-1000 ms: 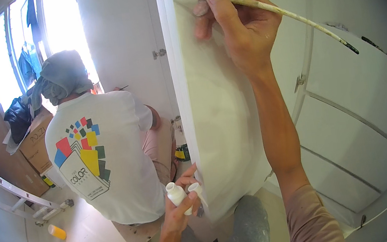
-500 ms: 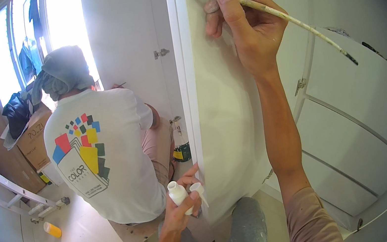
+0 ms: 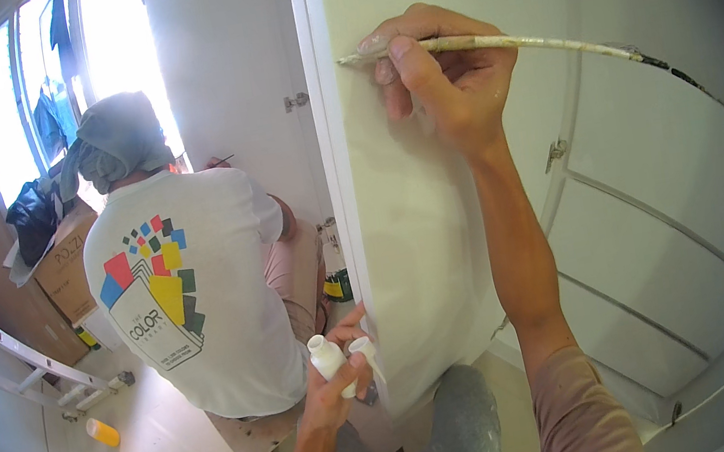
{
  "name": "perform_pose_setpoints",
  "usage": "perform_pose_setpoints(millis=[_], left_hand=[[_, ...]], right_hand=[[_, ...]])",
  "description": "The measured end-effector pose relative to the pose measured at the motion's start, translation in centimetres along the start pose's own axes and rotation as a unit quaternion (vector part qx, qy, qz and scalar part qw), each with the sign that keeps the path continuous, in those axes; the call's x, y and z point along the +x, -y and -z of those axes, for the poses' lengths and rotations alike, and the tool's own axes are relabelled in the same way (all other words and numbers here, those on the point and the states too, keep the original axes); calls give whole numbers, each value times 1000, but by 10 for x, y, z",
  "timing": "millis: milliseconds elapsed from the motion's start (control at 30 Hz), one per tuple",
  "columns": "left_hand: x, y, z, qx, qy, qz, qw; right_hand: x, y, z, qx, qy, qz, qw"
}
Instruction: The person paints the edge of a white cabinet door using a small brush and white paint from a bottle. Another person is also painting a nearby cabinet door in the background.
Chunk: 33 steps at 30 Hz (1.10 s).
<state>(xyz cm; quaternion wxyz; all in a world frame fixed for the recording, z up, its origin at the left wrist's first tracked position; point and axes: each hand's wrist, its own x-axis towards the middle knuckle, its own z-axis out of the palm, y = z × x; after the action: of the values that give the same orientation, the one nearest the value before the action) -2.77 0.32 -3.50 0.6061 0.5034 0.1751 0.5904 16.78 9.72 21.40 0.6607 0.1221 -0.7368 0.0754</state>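
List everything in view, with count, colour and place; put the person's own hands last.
cabinet door: one, white, centre, edge-on
thin brush: one, paint-caked handle, top, tip at the door
small bottles: two, white, lower centre
co-worker: one, white printed shirt, grey head wrap, crouched left
cardboard boxes: brown, far left
ladder: one, white, lower left
orange can: one, floor
left hand: holds the small bottles
right hand: grips the thin brush

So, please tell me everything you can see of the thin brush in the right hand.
The thin brush is long and slender, its pale handle smeared with dried white paint and dark toward the far end. It lies nearly level, tip pressed on the white panel near its edge. The right hand pinches it near the tip.
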Motion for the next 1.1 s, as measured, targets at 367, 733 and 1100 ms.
perform_pose_setpoints(millis=[367, 733, 1100], left_hand=[[0, 2, 0, -19, 1, 1, 1000], [-3, 0, -2, -18, 10, 2, 1000], [-3, -2, -6, -23, 15, -10, 1000]], right_hand=[[-18, 3, -3, 30, -17, -35, 999], [-27, 3, -7, -18, -27, 11, 999], [-37, 7, -4, -9, -23, -23, 999]])
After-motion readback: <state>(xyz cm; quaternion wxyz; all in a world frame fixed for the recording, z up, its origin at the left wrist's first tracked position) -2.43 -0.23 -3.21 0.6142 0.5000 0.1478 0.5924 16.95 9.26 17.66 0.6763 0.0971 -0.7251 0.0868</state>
